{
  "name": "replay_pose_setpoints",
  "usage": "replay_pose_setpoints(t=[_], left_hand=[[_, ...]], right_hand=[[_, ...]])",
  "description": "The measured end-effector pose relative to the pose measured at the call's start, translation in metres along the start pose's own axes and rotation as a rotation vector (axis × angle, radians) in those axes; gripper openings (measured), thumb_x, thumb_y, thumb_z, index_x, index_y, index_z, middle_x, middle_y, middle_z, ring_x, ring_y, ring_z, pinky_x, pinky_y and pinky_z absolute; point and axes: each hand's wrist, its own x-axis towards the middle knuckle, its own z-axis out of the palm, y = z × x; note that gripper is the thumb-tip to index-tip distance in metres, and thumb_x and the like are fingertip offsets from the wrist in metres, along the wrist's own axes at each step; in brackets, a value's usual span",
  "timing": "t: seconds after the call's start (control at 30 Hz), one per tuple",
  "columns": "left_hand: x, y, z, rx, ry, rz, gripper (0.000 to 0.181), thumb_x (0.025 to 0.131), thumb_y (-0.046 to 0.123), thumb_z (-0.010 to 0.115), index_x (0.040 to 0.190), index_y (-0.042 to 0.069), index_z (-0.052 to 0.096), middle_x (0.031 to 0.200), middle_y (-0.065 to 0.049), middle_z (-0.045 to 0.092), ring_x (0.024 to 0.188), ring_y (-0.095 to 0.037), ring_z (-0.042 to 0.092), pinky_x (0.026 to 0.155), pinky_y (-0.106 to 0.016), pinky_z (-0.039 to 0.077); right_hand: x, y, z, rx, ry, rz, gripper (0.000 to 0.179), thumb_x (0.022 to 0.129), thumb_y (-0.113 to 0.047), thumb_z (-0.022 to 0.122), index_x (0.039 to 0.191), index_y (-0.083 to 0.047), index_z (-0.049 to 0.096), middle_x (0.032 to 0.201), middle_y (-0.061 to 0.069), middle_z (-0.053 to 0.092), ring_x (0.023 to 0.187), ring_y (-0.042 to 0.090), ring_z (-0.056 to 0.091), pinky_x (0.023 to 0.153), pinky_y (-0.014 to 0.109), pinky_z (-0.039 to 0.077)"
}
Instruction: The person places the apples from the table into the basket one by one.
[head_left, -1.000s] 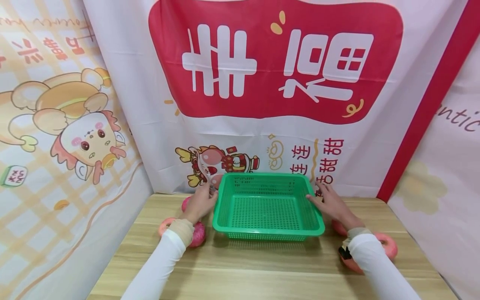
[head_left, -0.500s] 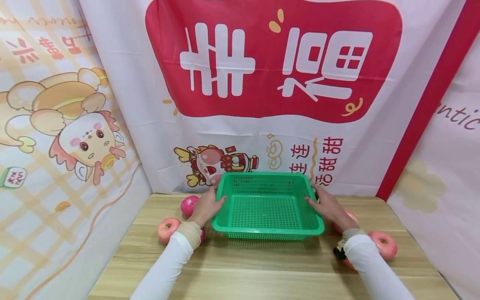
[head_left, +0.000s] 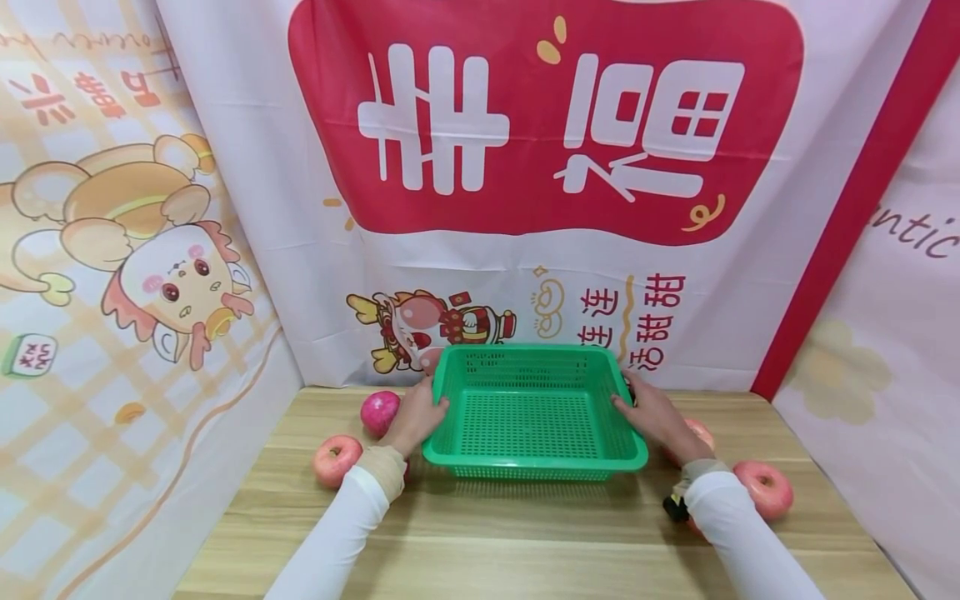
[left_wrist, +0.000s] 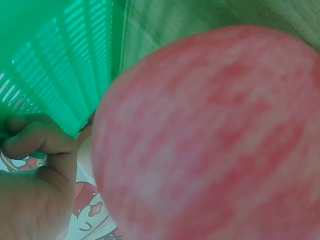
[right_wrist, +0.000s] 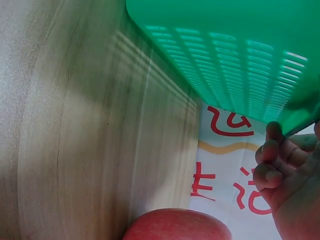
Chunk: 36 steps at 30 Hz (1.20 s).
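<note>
A green plastic basket (head_left: 536, 461) with slotted walls is at the back middle of the wooden table; its inside holds nothing. My left hand (head_left: 415, 419) grips its left rim, thumb over the edge and fingers curled outside, as the left wrist view shows. On the opposite side, my right hand (head_left: 658, 417) holds the right rim, thumb on top, fingers (right_wrist: 268, 150) bent beneath it. Whether the base touches the table is hard to tell. A large striped apple (left_wrist: 210, 140) fills much of the left wrist view, close beside the left hand.
Left of the basket lie a pale red apple (head_left: 337, 461) and a deep pink round fruit (head_left: 380, 412). On the right are an apple (head_left: 763, 489) and another (head_left: 701, 432) partly behind the right wrist. A printed cloth (head_left: 540, 283) hangs directly behind the table (head_left: 480, 550).
My left hand has moved right onto the basket's rim, its thumb now over the edge. The right hand has closed in slightly on its side. The basket has barely shifted.
</note>
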Motion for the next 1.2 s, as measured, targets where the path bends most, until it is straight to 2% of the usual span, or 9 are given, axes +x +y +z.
replay_pose_setpoints(t=[0.07, 0.2, 0.3, 0.43, 0.57, 0.77, 0.97, 1.1, 1.2], left_hand=[[0.0, -0.001, 0.001, -0.014, -0.001, 0.0, 0.044, 0.101, 0.015, 0.065, 0.139, -0.005, 0.057, 0.126, -0.024, 0.07, 0.109, -0.036, 0.07, 0.1, -0.057, 0.058], [0.006, -0.015, 0.007, -0.027, 0.011, 0.036, 0.046, 0.1, 0.016, 0.064, 0.138, -0.008, 0.057, 0.12, -0.026, 0.072, 0.1, -0.034, 0.071, 0.091, -0.054, 0.061], [0.017, -0.035, 0.019, -0.02, 0.03, 0.062, 0.046, 0.099, 0.02, 0.064, 0.137, -0.006, 0.059, 0.114, -0.024, 0.074, 0.092, -0.03, 0.071, 0.08, -0.049, 0.062], [0.019, -0.04, 0.023, -0.028, 0.028, 0.033, 0.047, 0.099, 0.022, 0.065, 0.138, -0.004, 0.058, 0.114, -0.022, 0.074, 0.091, -0.029, 0.07, 0.078, -0.049, 0.061], [0.005, -0.022, 0.013, -0.044, 0.002, -0.014, 0.047, 0.1, 0.019, 0.063, 0.141, -0.004, 0.056, 0.121, -0.024, 0.072, 0.098, -0.032, 0.07, 0.086, -0.052, 0.061], [-0.015, 0.001, 0.004, -0.052, -0.002, -0.062, 0.049, 0.102, 0.016, 0.061, 0.144, -0.006, 0.052, 0.125, -0.026, 0.071, 0.101, -0.033, 0.071, 0.09, -0.053, 0.061], [-0.018, 0.0, 0.006, -0.034, 0.007, -0.042, 0.046, 0.101, 0.015, 0.061, 0.141, -0.008, 0.054, 0.123, -0.025, 0.072, 0.098, -0.029, 0.072, 0.089, -0.053, 0.062], [-0.021, -0.001, 0.006, -0.063, 0.0, -0.05, 0.047, 0.101, 0.015, 0.061, 0.142, -0.008, 0.053, 0.124, -0.026, 0.072, 0.1, -0.029, 0.072, 0.089, -0.053, 0.062], [-0.025, -0.001, 0.006, -0.084, -0.002, -0.058, 0.047, 0.101, 0.014, 0.061, 0.142, -0.009, 0.054, 0.125, -0.026, 0.071, 0.1, -0.029, 0.071, 0.086, -0.049, 0.063]], right_hand=[[-0.001, -0.001, 0.0, -0.01, 0.003, 0.004, 0.069, 0.108, -0.026, 0.059, 0.164, 0.003, 0.031, 0.15, 0.033, 0.056, 0.134, 0.049, 0.058, 0.111, 0.069, 0.046], [-0.001, -0.002, 0.001, -0.033, 0.005, 0.009, 0.069, 0.108, -0.027, 0.058, 0.164, 0.003, 0.03, 0.152, 0.033, 0.054, 0.135, 0.049, 0.057, 0.112, 0.069, 0.045], [-0.002, -0.003, 0.002, -0.046, 0.004, 0.008, 0.07, 0.108, -0.027, 0.058, 0.164, 0.004, 0.03, 0.153, 0.034, 0.052, 0.136, 0.05, 0.056, 0.112, 0.069, 0.045], [-0.005, -0.005, 0.003, -0.051, 0.008, 0.01, 0.071, 0.108, -0.028, 0.057, 0.165, 0.004, 0.029, 0.153, 0.035, 0.052, 0.137, 0.051, 0.056, 0.111, 0.069, 0.046], [-0.008, -0.006, 0.004, -0.063, 0.011, 0.014, 0.07, 0.108, -0.028, 0.057, 0.164, 0.005, 0.03, 0.152, 0.036, 0.052, 0.135, 0.052, 0.057, 0.11, 0.068, 0.047], [-0.015, -0.007, 0.005, -0.089, 0.032, 0.001, 0.071, 0.107, -0.027, 0.058, 0.163, 0.006, 0.031, 0.15, 0.039, 0.052, 0.134, 0.054, 0.057, 0.108, 0.068, 0.047], [-0.023, -0.009, 0.005, -0.107, 0.039, -0.008, 0.072, 0.107, -0.027, 0.058, 0.164, 0.006, 0.03, 0.154, 0.037, 0.049, 0.137, 0.053, 0.055, 0.108, 0.069, 0.047], [-0.028, -0.012, 0.004, -0.101, 0.039, -0.006, 0.072, 0.107, -0.027, 0.059, 0.164, 0.005, 0.03, 0.158, 0.035, 0.047, 0.139, 0.052, 0.053, 0.109, 0.069, 0.047], [-0.031, -0.013, 0.005, -0.1, 0.053, -0.019, 0.071, 0.106, -0.025, 0.061, 0.164, 0.005, 0.031, 0.153, 0.036, 0.051, 0.136, 0.052, 0.056, 0.107, 0.068, 0.049]])
